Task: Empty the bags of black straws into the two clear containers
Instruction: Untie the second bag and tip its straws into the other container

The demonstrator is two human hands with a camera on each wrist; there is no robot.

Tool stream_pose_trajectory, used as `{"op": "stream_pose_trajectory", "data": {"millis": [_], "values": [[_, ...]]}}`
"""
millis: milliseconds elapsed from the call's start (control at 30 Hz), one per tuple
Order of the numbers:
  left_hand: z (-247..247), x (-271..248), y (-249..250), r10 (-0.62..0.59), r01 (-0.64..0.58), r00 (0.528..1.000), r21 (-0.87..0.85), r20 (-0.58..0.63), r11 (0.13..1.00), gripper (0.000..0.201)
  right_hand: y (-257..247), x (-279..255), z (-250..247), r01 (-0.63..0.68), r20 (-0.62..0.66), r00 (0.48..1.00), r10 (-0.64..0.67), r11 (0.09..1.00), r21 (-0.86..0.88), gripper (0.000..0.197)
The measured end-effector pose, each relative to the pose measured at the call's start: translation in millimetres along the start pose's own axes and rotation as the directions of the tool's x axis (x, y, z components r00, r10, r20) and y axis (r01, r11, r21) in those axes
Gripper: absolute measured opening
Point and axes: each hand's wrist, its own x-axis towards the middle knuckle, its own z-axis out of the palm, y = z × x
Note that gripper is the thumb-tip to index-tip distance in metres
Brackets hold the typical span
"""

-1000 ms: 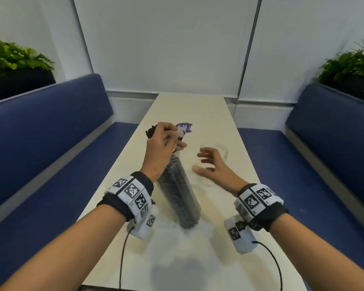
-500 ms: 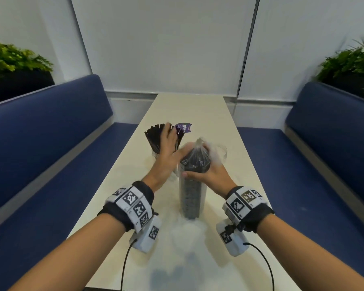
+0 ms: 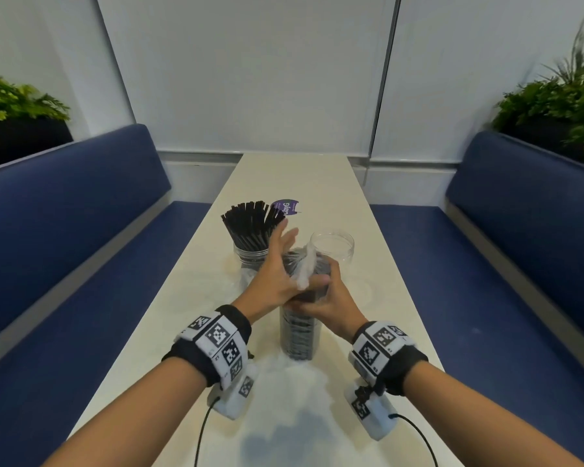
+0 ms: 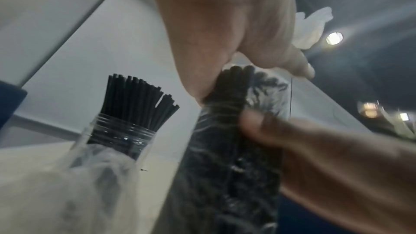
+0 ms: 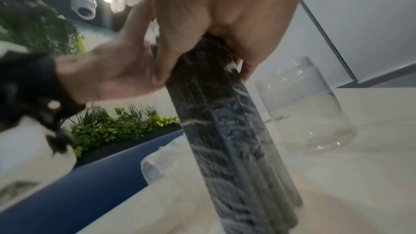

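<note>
A clear bag of black straws [image 3: 299, 332] stands upright on the white table [image 3: 368, 332]. My right hand [image 3: 331, 293] grips its upper part, fingers wrapped round it [image 5: 225, 122]. My left hand [image 3: 282, 261] lies against the bag's top with straight, spread fingers and the thumb across it; the bag's twisted plastic end [image 3: 305, 264] sticks up beside that thumb. Behind on the left, a clear container [image 3: 252, 262] is full of black straws [image 4: 135, 95]. The other clear container [image 3: 332, 244] stands empty behind the bag [image 5: 303, 104].
A crumpled empty plastic bag [image 4: 78, 184] lies at the foot of the filled container. A purple label [image 3: 285, 207] lies further back on the table. Blue benches [image 3: 81, 230] run along both sides, with planters [image 3: 553, 106] behind them.
The bag went from leaning in my left hand to standing upright. My right hand came in and closed round its upper part. My left hand's fingers straightened.
</note>
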Motion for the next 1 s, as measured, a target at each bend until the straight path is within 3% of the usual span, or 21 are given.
{"op": "stream_pose_trajectory", "data": {"millis": [100,200,367,500,633,767,833,900,1000], "values": [[7,-2,1,-0.012,0.013,0.999,0.016,-0.036,1.0,0.117,6,-5,6,0.003,-0.016,1.0,-0.004,1.0,-0.017,0.085],[9,-7,-8,-0.028,0.025,0.998,-0.052,-0.063,0.998,0.1,4,-8,5,0.014,-0.002,1.0,-0.014,0.999,-0.034,0.084],[13,-7,-9,0.035,-0.038,0.996,-0.041,-0.077,0.998,0.109,6,-11,-4,0.022,-0.037,0.999,-0.023,0.999,-0.036,0.084],[25,-8,-22,-0.078,0.076,0.997,-0.09,-0.017,0.993,0.069,17,-18,-3,0.009,-0.025,1.0,-0.01,0.999,-0.034,0.082],[25,2,-30,-0.142,0.142,0.99,-0.106,0.013,0.984,0.09,15,-16,-9,-0.081,0.063,0.994,0.087,0.993,-0.09,0.086],[25,-4,-37,-0.132,0.142,0.988,-0.128,0.081,0.982,0.091,-9,-13,-28,-0.089,0.195,0.975,0.106,0.992,-0.093,0.106],[26,-6,-39,-0.125,0.137,0.987,-0.117,0.101,0.984,0.091,-25,-6,-33,-0.09,0.17,0.981,0.094,0.995,-0.029,0.103],[27,-7,-38,-0.121,0.132,0.989,-0.128,0.089,0.983,0.094,-31,1,-28,-0.077,0.122,0.99,0.076,0.997,0.005,0.083],[24,-13,-40,-0.127,0.136,0.987,-0.088,0.101,0.987,0.095,-16,-1,-12,-0.058,-0.021,0.998,0.059,0.997,0.045,0.073]]}}
